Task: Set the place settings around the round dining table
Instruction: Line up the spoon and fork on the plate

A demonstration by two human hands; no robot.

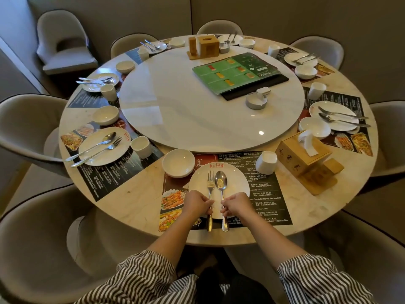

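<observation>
view: head, single wide-angle | position: above the person's own forearms, at the near edge of the round tabletop (pixel 140 216) | facing: forward and down | range: left hand (pixel 197 205) and right hand (pixel 235 205) close below centre, far rim and chairs beyond them | overlap: none, one view only

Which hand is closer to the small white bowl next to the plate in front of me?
Left. The left hand, gripping the fork, sits just below the bowl. The right hand, on the spoon, lies farther across the plate.
</observation>
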